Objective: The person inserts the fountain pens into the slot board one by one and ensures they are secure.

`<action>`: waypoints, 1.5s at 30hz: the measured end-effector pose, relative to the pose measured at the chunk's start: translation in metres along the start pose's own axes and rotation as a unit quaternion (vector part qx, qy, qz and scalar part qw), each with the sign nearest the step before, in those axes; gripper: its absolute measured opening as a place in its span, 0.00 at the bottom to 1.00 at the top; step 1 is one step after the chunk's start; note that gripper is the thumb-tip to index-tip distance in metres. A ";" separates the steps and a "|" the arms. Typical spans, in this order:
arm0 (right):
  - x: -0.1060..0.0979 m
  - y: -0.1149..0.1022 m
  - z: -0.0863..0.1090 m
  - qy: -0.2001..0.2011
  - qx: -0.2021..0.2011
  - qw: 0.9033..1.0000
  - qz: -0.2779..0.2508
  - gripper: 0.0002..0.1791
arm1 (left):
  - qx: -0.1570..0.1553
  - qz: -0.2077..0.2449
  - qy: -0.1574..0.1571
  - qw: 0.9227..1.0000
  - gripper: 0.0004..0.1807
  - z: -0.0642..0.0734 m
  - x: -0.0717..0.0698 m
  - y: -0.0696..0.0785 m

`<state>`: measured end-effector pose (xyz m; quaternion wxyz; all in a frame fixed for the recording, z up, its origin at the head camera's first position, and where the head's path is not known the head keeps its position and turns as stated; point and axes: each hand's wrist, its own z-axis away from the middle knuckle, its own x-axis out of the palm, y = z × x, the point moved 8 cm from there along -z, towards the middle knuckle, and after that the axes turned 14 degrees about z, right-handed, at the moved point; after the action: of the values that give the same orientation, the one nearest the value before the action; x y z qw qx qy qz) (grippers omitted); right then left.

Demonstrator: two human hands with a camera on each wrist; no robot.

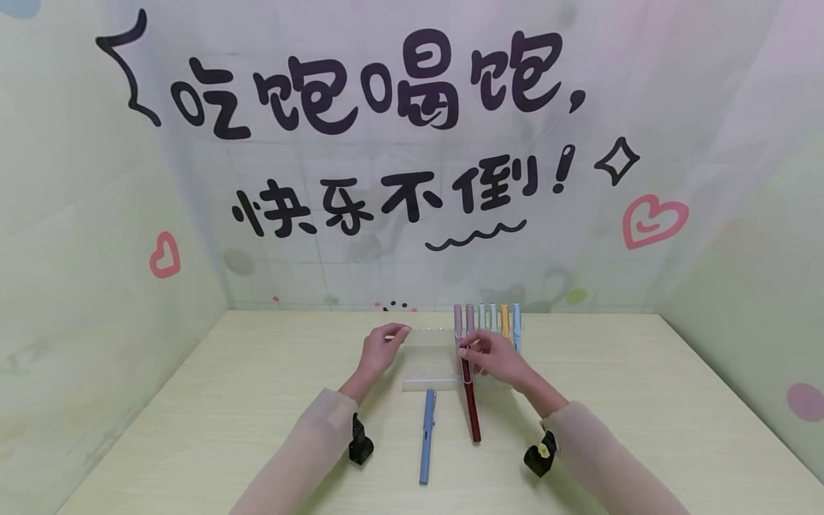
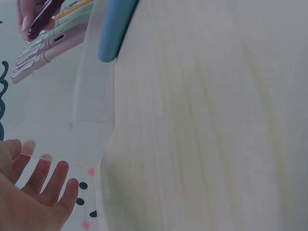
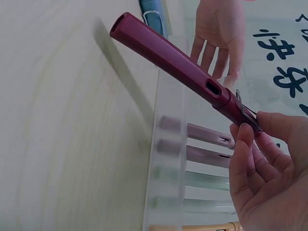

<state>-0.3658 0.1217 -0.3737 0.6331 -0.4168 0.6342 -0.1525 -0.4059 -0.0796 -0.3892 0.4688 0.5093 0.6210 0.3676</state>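
Observation:
My right hand (image 1: 494,355) pinches a dark red fountain pen (image 3: 168,62) near its clip end. The pen slants out over the table, barrel end toward me. At its left, my left hand (image 1: 381,352) holds the top left corner of a clear plastic pen stand (image 1: 428,385) between thumb and fingers. Several pens stand side by side in the stand's right part: mauve pens (image 3: 207,155), pale green pens (image 3: 207,180), an orange pen (image 1: 505,318) and a light blue pen (image 1: 517,322). In the head view a blue pen (image 1: 427,436) lies on the table before the stand.
The pale wooden table (image 1: 257,415) reaches back to a printed cloth backdrop (image 1: 360,272) with black lettering. Cloth side walls (image 1: 740,286) border it left and right. A black wrist camera (image 1: 360,442) sits at each sleeve cuff.

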 end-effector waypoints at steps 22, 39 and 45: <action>-0.024 -0.014 -0.025 0.055 0.028 0.998 0.003 0.11 | -0.003 -0.002 0.000 1.000 0.14 0.000 0.001 0.001; -0.045 -0.029 -0.038 0.138 -0.009 0.990 -0.028 0.11 | -0.009 -0.003 0.000 1.000 0.14 0.000 0.000 0.000; -0.046 -0.032 -0.038 0.163 -0.026 0.986 -0.030 0.10 | -0.011 -0.003 -0.002 1.000 0.14 -0.001 0.001 -0.001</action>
<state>-0.3968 0.1226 -0.3142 0.5053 -0.4213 0.7200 -0.2208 -0.4071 -0.0791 -0.3901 0.4766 0.5028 0.6178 0.3720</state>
